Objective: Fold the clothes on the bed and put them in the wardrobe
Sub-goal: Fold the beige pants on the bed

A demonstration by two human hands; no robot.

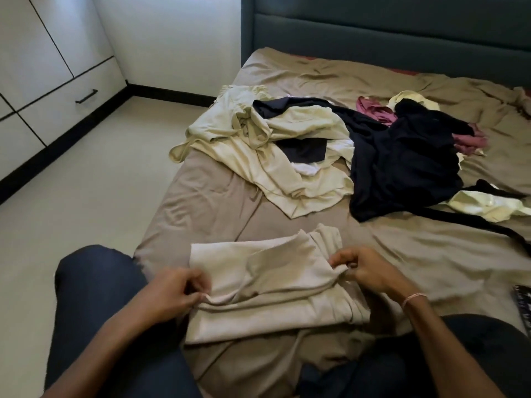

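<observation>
Pinched the beige garment [267,282] at its 9 o'clock edge with curled fingers of the left hand [169,294]; gripped its 3 o'clock edge likewise with the right hand [370,275]. Worked it at 6 o'clock on the bed [201,202], part folded. Probably risked a crooked fold from uneven pulls across the slack ridge between grips. Might also have dragged the sheet, or crowded the unfolded pile [316,156] at 12 o'clock.

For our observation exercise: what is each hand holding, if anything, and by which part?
The beige garment: left hand pinches a fold at its left edge, right hand pinches a fold at its right side.
</observation>
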